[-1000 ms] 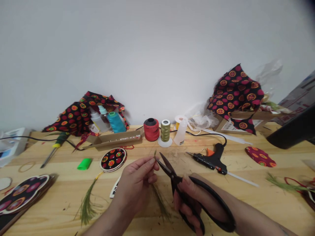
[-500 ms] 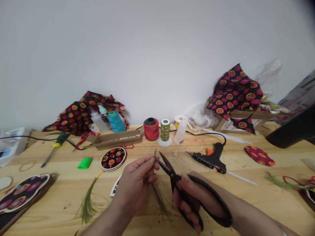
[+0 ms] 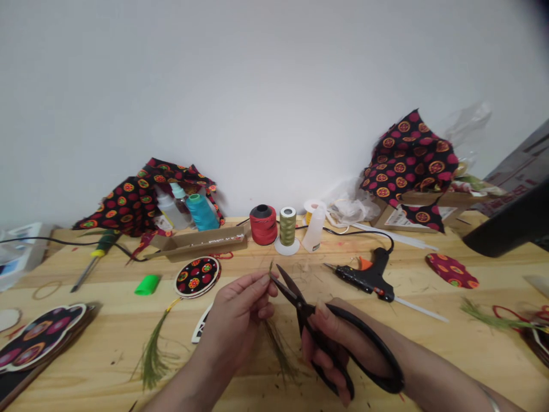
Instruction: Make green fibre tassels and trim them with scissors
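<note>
Between thumb and fingers, my left hand (image 3: 244, 306) pinches the top of an olive-green thread tassel (image 3: 278, 349); its strands hang down below the fingers. My right hand (image 3: 330, 337) is wrapped round the black handles of a pair of scissors (image 3: 300, 300). Their blades are parted, and the lower blade tip lies right by the thread end above my left fingertips. A white-edged piece (image 3: 201, 326) is partly hidden behind my left hand. To the left lies a round fabric-covered pendant (image 3: 197, 277) with another green tassel (image 3: 155, 355) attached.
A black glue gun (image 3: 364, 274) with a white glue stick lies to the right. Behind stand a red thread spool (image 3: 263, 225), a green spool (image 3: 287, 226) and a white bottle (image 3: 314, 230). A screwdriver (image 3: 96, 260) and green plastic piece (image 3: 147, 285) lie left.
Almost nothing differs. Both hands, the tassel and the scissors hold the same position, with the blades still parted at the thread end.
</note>
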Demonstrator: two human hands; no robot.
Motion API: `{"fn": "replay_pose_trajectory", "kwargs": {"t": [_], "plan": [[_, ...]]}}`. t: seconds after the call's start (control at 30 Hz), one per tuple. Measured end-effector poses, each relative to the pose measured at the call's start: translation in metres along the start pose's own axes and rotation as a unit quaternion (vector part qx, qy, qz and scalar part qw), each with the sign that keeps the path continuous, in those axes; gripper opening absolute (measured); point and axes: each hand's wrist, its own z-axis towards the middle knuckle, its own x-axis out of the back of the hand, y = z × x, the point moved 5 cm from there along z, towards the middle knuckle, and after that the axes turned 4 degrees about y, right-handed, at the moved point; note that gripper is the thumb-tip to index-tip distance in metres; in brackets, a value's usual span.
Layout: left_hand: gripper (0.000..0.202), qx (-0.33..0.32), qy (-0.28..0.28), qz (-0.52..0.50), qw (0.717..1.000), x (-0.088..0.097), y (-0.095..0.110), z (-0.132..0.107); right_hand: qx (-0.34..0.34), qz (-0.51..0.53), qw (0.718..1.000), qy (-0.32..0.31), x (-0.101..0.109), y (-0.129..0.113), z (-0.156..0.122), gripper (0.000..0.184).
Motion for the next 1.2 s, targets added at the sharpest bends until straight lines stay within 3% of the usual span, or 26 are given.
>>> {"fn": "replay_pose_trajectory", "kwargs": {"t": [0.67,1.0,1.2], "plan": [[0.007,-0.005,-0.018,0.004,1.000,-0.001,0.001,-0.002,0.032,-0.112,0.993,0.015,0.000,-0.015,-0.003,0.068],[0.012,-0.054,-0.010,0.069,0.996,-0.001,0.006,-0.002,0.061,-0.255,0.963,0.067,0.002,-0.030,-0.008,0.064],[0.016,-0.061,-0.012,0.078,0.995,-0.001,0.009,-0.004,0.078,-0.219,0.971,0.053,0.002,-0.021,-0.003,0.067]]}}
